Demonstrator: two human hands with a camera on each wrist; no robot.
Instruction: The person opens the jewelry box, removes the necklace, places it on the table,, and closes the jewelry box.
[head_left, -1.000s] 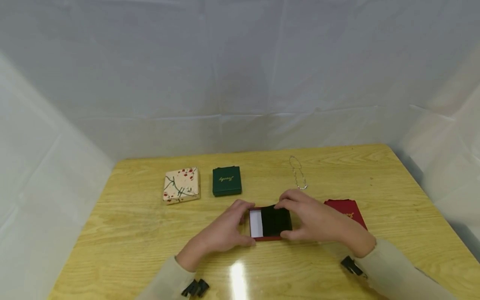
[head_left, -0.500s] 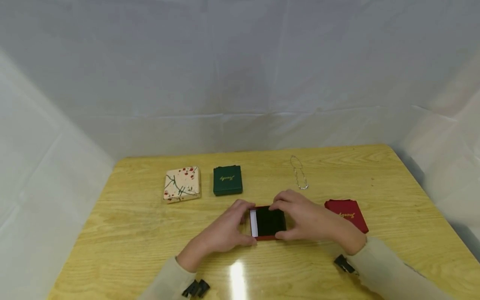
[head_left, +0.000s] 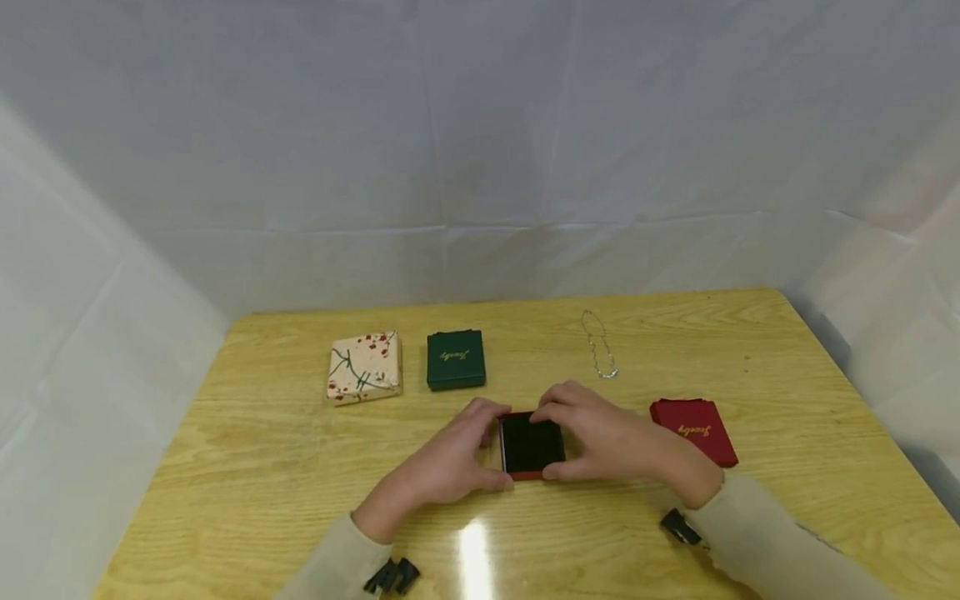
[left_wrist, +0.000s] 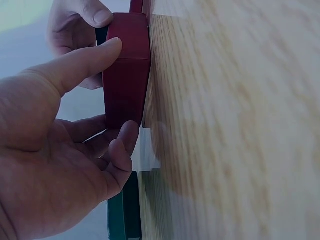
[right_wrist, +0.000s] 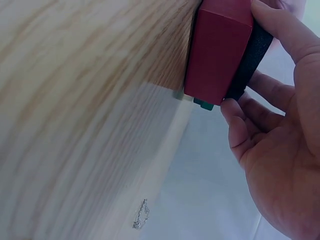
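Observation:
In the head view a small red box [head_left: 527, 476] without a lid lies on the table. My left hand [head_left: 450, 458] grips its left end, thumb at the near side and fingers at the far side. A square black foam pad [head_left: 531, 446] covers the top of the box. My right hand [head_left: 611, 437] holds the pad's near and far edges between thumb and fingers. From the right wrist, the pad [right_wrist: 252, 55] stands a little proud of the red wall [right_wrist: 217, 55]. The left wrist view shows my left thumb and fingers spanning the red box [left_wrist: 127, 65].
A red lid [head_left: 697, 432] with gold lettering lies right of my right hand. A silver chain necklace [head_left: 600, 346] lies farther back. Behind the left hand stand a green jewelry box [head_left: 456, 360] and a cream flowered box [head_left: 364, 368] on the wooden table [head_left: 262, 467].
My right hand has moved left with the black pad, and the white strip of box interior at the left has been covered. My left hand has stayed in place on the box.

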